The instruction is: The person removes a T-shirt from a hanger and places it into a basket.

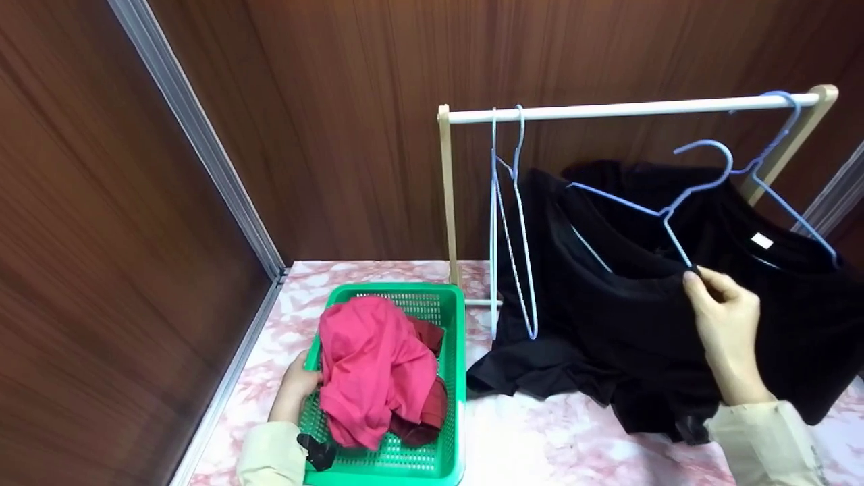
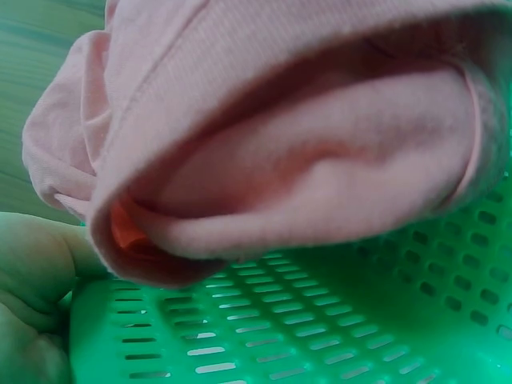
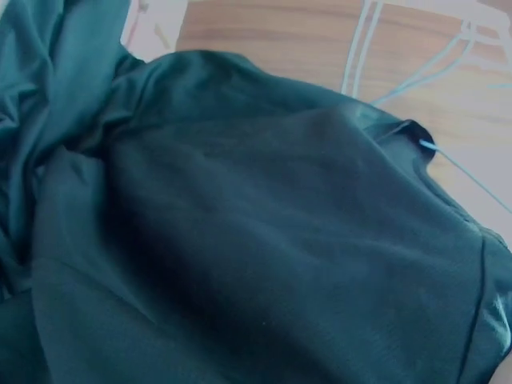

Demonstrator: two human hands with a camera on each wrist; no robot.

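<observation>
My right hand (image 1: 729,324) pinches the neckline of a black shirt (image 1: 628,310) at the right arm of a blue hanger (image 1: 678,202). That hanger sits inside the shirt's neck, its hook below and apart from the rod. Dark cloth of the shirt (image 3: 264,224) fills most of the right wrist view. At the left, my left hand (image 1: 300,374) grips the side rim of a green basket (image 1: 460,378). A pink garment (image 1: 378,364) lies bunched in it over dark red cloth (image 1: 432,405). In the left wrist view, the pink garment (image 2: 320,168) hides part of the basket.
A clothes rack with a white rod (image 1: 628,109) stands behind the basket and shirt. Two bare hangers (image 1: 530,270) hang at its left end. At the right end, another black garment (image 1: 796,263) hangs on a blue hanger (image 1: 800,209). Brown wooden panels (image 1: 337,135) enclose the marbled tabletop (image 1: 533,439).
</observation>
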